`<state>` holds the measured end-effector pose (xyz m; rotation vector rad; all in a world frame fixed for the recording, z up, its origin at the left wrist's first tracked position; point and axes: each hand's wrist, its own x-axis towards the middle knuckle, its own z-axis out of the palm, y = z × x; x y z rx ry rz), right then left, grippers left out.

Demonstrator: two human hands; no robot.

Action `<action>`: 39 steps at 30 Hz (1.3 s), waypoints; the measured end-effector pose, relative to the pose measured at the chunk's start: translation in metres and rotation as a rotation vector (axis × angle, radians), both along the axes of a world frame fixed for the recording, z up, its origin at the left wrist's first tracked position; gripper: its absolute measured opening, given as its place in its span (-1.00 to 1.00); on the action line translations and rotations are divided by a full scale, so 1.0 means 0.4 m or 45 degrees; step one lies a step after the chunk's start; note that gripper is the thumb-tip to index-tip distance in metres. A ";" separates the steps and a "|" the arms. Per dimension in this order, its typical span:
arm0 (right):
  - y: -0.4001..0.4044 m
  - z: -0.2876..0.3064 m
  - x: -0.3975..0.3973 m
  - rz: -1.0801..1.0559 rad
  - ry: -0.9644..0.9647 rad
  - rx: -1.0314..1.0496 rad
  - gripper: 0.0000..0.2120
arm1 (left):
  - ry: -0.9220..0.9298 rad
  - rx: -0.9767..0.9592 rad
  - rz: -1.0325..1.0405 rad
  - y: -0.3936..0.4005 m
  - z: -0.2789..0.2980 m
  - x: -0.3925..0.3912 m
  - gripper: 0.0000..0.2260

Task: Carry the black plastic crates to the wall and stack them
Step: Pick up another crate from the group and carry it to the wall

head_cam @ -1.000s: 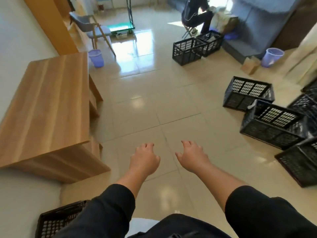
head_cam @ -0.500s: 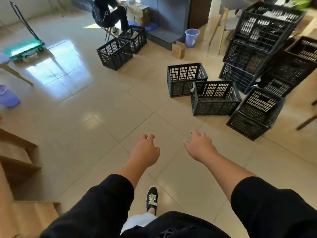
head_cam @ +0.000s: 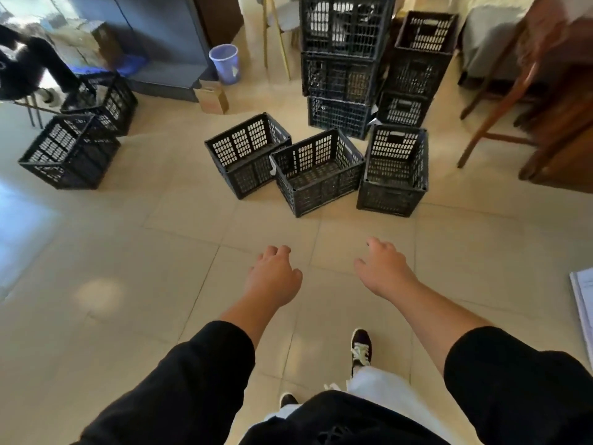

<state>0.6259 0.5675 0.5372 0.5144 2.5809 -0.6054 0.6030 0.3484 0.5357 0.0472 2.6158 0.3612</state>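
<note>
Looks like a storeroom/back room w/ tiled floor [head_cam: 128, 252]: stacked black plastic crates [head_cam: 343, 69], cardboard box [head_cam: 213, 99], purple bin [head_cam: 225, 63], wooden chairs [head_cam: 526, 101].

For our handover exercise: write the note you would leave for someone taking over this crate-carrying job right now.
Left hand and right hand: both open, empty, held out over the tiled floor.
Three single crates stand just ahead: left crate, middle crate, right crate.
Behind them, a tall stack and a shorter stack are already built.
Two more crates wait far left.
Left to do: pick up and stack the loose crates.
</note>
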 end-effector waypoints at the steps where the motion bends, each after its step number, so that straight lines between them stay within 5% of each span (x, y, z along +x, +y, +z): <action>1: 0.031 -0.009 -0.033 -0.023 -0.004 -0.001 -0.46 | -0.005 -0.011 -0.026 0.031 -0.007 -0.043 -0.47; 14: 0.358 -0.006 -0.576 0.073 -0.008 -0.033 -0.44 | -0.026 -0.059 0.010 0.389 0.013 -0.521 -0.48; 39: 0.404 -0.199 -1.617 -0.010 -0.235 -0.020 -0.42 | -0.261 -0.016 0.200 0.313 -0.181 -1.512 -0.56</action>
